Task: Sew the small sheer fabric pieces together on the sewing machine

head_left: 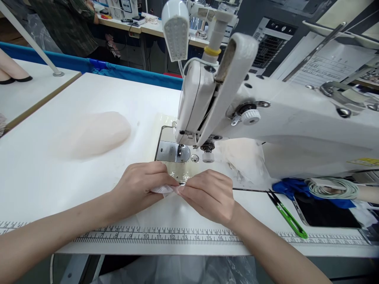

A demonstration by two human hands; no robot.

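Near the centre of the frame, the left hand (145,184) and the right hand (211,193) nearly meet, each pinching a small white cloth (162,190) between thumb and fingers, just in front of the sewing machine's metal needle plate (173,151). Beyond them, I see a pale rounded pad (102,133) at left on the white table (53,181), and a pale bundle (245,157) right of the needle area. Green-handled snips (287,217) lie at lower right, beside a dark-screened device (328,213).

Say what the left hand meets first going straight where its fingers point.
Past the white material it pinches, the left hand likely meets the right hand first; exact depth is unclear.
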